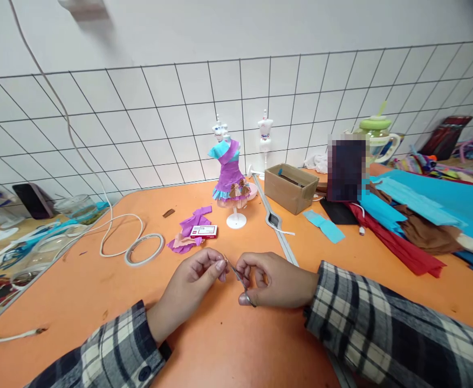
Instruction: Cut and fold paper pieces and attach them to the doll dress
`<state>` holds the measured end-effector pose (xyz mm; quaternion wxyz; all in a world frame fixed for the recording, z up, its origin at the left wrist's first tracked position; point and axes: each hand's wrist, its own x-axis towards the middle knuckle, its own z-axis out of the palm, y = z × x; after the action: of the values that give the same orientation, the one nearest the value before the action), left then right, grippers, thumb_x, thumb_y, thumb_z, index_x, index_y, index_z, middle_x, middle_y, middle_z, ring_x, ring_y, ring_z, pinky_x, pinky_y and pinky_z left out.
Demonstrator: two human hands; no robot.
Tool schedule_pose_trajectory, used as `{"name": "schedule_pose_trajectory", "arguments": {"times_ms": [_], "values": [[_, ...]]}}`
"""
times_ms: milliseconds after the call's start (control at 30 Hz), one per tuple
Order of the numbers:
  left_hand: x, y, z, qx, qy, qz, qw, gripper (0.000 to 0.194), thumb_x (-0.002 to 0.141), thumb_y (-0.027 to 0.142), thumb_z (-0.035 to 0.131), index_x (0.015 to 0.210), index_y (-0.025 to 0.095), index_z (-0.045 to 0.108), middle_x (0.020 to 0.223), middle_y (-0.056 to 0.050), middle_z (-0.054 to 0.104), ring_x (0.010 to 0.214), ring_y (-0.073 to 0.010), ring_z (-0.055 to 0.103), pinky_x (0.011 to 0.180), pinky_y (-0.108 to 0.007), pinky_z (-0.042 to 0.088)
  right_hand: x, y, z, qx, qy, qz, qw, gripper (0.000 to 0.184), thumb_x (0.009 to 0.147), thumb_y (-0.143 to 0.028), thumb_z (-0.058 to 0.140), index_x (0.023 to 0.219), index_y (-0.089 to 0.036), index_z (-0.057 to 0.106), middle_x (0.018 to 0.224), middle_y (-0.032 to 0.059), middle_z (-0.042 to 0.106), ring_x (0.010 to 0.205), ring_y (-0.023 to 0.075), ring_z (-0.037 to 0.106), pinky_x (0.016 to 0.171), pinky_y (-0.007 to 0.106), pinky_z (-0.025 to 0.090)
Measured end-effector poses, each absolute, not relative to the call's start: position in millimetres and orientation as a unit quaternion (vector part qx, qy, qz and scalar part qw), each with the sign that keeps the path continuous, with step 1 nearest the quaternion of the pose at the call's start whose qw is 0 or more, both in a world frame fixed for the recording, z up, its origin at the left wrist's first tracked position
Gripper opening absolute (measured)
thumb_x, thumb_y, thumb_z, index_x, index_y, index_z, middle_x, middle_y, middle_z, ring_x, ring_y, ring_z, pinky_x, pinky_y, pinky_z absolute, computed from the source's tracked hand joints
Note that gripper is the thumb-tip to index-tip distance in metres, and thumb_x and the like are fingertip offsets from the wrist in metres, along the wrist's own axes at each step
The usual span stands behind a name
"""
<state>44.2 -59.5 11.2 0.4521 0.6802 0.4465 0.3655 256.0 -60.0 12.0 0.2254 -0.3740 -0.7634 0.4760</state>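
Note:
Small metal scissors (243,285) are in my right hand (276,277), with a finger and the thumb at the handle loops. Their tips point up and left toward my left hand (199,283). My left hand is closed in a pinch right at those tips; what lies between its fingers is too small to make out. Just beyond the hands stands a miniature dress form wearing a purple and blue crepe-paper dress (231,172), with a ruffled hem and brown bows. Purple and peach paper scraps (185,240) lie near my left hand, under a small red and white box (204,231).
A roll of tape (144,249) and a white cable (107,237) lie left. Behind are a cardboard box (290,188) and a bare dress form (265,134). Blue paper (325,225), a pixelated dark device (346,170), paper sheets (430,205) and a lidded jug (376,134) are right.

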Motion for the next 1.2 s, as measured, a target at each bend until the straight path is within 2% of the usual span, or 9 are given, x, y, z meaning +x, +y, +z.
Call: {"name": "schedule_pose_trajectory", "arguments": {"times_ms": [300, 533, 1200], "values": [[44.8, -60.8, 13.6, 0.661, 0.460, 0.372, 0.461, 0.028, 0.079, 0.045, 0.067, 0.078, 0.017, 0.062, 0.067, -0.002, 0.066, 0.065, -0.0152, 0.061, 0.066, -0.026, 0.049, 259.1, -57.4, 8.2, -0.354, -0.767, 0.491, 0.211, 0.031, 0.070, -0.033, 0.075, 0.091, -0.019, 0.059, 0.077, -0.0053, 0.061, 0.059, 0.0070, 0.045, 0.055, 0.019, 0.037], [45.0, -61.1, 16.2, 0.655, 0.468, 0.377, 0.458, 0.030, 0.076, 0.047, 0.069, 0.076, 0.017, 0.063, 0.066, -0.002, 0.067, 0.065, -0.0163, 0.063, 0.066, -0.028, 0.051, 260.0, -56.3, 8.1, -0.342, -0.777, 0.487, 0.205, 0.037, 0.069, -0.037, 0.076, 0.096, -0.020, 0.058, 0.085, -0.0045, 0.061, 0.058, 0.0064, 0.044, 0.052, 0.019, 0.037], [41.7, -58.5, 12.8, 0.666, 0.450, 0.367, 0.469, 0.022, 0.076, 0.039, 0.070, 0.076, 0.017, 0.068, 0.068, -0.003, 0.070, 0.070, -0.0174, 0.066, 0.071, -0.029, 0.053, 261.9, -55.1, 12.5, -0.343, -0.772, 0.495, 0.203, 0.030, 0.069, -0.038, 0.076, 0.082, -0.018, 0.059, 0.064, -0.0059, 0.058, 0.055, 0.0072, 0.043, 0.051, 0.020, 0.031]]}}
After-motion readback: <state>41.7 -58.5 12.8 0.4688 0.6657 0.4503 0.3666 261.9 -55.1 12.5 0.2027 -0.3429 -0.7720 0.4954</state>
